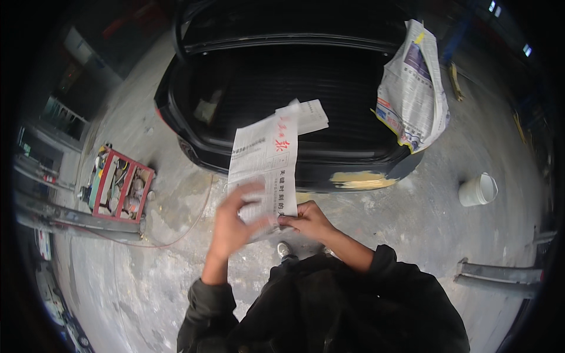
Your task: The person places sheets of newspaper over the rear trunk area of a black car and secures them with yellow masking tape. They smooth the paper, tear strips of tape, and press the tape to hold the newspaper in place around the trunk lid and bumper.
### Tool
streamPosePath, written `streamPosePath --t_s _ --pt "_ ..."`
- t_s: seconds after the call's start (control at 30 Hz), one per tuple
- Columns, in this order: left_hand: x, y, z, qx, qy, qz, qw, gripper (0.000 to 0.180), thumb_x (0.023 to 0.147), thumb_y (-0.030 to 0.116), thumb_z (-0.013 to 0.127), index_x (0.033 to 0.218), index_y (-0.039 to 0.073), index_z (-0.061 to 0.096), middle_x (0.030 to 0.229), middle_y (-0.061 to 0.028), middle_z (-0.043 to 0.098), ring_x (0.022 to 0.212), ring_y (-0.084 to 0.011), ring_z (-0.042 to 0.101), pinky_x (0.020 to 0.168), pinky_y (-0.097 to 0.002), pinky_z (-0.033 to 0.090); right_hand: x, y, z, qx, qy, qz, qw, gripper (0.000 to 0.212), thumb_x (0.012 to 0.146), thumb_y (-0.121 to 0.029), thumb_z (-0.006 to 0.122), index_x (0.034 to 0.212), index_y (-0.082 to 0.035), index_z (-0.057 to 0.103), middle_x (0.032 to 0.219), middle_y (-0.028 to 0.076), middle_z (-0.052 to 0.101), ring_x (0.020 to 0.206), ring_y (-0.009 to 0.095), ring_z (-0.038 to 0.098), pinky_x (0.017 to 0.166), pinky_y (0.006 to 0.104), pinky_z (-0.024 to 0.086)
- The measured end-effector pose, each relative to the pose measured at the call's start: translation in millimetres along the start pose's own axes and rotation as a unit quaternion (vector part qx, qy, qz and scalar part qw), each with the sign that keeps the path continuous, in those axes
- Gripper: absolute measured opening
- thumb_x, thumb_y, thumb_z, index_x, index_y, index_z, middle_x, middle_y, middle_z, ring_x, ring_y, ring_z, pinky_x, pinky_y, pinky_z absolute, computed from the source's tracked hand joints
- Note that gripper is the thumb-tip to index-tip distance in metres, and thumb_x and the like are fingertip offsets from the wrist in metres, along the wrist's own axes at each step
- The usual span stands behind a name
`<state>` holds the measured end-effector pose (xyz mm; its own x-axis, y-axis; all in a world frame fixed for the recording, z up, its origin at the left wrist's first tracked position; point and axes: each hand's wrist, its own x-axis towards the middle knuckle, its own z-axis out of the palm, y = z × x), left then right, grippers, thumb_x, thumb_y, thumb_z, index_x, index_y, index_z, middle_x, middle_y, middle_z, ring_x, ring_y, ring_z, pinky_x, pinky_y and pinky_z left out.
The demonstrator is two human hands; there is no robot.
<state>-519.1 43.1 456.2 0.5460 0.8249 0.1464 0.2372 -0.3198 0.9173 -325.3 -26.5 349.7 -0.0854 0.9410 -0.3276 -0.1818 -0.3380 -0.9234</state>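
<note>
A newspaper sheet (262,159) with red and black print stretches in front of me, its far end reaching over the rear edge of a dark car's open trunk (276,82). My right hand (309,220) pinches its near right edge between thumb and fingers. Blurred by motion, my left hand (232,220) is over the near left part of the sheet, thumb and fingers apart. Another folded newspaper (312,116) lies at the trunk's edge behind the sheet. More newspaper (412,88), with yellow along its edge, covers the car's right rear corner.
A beige patch (362,179) marks the dark bumper. To the left stands a red-framed cart (123,185) holding cans and other items. A white bucket (478,190) is on the concrete floor at right. Metal beams (497,276) lie low at both sides; a thin hose (176,240) crosses the floor.
</note>
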Motion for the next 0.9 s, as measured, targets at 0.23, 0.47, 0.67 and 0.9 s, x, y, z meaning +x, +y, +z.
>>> streamPosePath --t_s 0.23,0.47,0.67,0.9 --pt "-40 -19 34 -0.002 0.051 -0.116 0.992 0.014 0.084 0.005 0.083 0.094 -0.002 0.076 0.086 -0.0054 0.075 0.076 -0.0127 0.067 0.07 -0.0276 0.053 12 -37 -11 0.077 0.012 0.013 0.997 0.031 0.094 -0.032 0.074 0.087 -0.002 0.073 0.074 0.003 0.069 0.057 0.008 0.056 0.051 0.0234 0.042" --pt "-10 -8 30 -0.211 0.112 -0.137 0.961 0.015 0.091 0.007 0.078 0.101 -0.003 0.076 0.084 -0.004 0.074 0.076 -0.0052 0.064 0.068 -0.0213 0.05 -13 -56 27 0.085 0.061 -0.177 0.979 0.023 0.101 -0.022 0.068 0.088 -0.005 0.058 0.074 0.002 0.062 0.064 0.008 0.059 0.059 0.0238 0.046" --pt "-8 11 22 -0.322 0.048 -0.089 0.941 0.019 0.096 0.005 0.073 0.112 -0.005 0.074 0.096 -0.0088 0.075 0.086 -0.0114 0.068 0.078 -0.0261 0.055 -18 -73 26 0.088 0.083 -0.192 0.974 0.015 0.101 -0.014 0.067 0.093 -0.005 0.058 0.078 0.002 0.063 0.066 0.008 0.061 0.06 0.0244 0.051" --pt "-8 5 23 -0.303 0.039 -0.101 0.947 0.022 0.094 0.007 0.074 0.11 -0.008 0.073 0.097 -0.0131 0.075 0.086 -0.0176 0.072 0.08 -0.0316 0.06 -26 -80 29 0.05 0.096 -0.202 0.973 0.015 0.102 -0.012 0.065 0.093 -0.004 0.057 0.077 0.003 0.063 0.065 0.009 0.062 0.059 0.0248 0.053"
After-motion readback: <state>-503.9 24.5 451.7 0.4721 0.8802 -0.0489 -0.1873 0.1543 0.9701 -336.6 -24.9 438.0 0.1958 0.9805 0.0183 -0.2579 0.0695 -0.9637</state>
